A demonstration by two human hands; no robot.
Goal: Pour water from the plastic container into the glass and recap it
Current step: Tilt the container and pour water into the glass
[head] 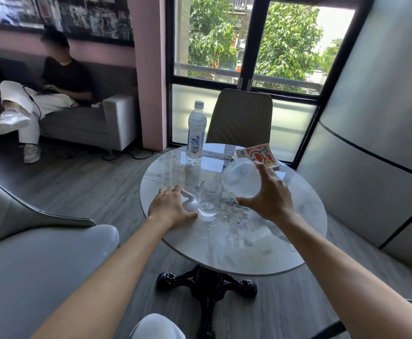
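Note:
A clear drinking glass (pixel 209 200) stands upright near the middle of the round marble table (pixel 268 245), with a little water at its bottom. My right hand (pixel 269 198) grips a translucent plastic container (pixel 240 177), tipped over toward the glass with its mouth at the rim. My left hand (pixel 172 206) lies flat on the table just left of the glass, covering a white lid (pixel 190 200) that shows partly under the fingers.
A capped water bottle (pixel 195 133) stands at the table's far left edge. A colourful booklet (pixel 257 154) lies at the far right. A chair (pixel 240 117) faces me behind the table. A person sits on a grey sofa (pixel 117 121) at the left.

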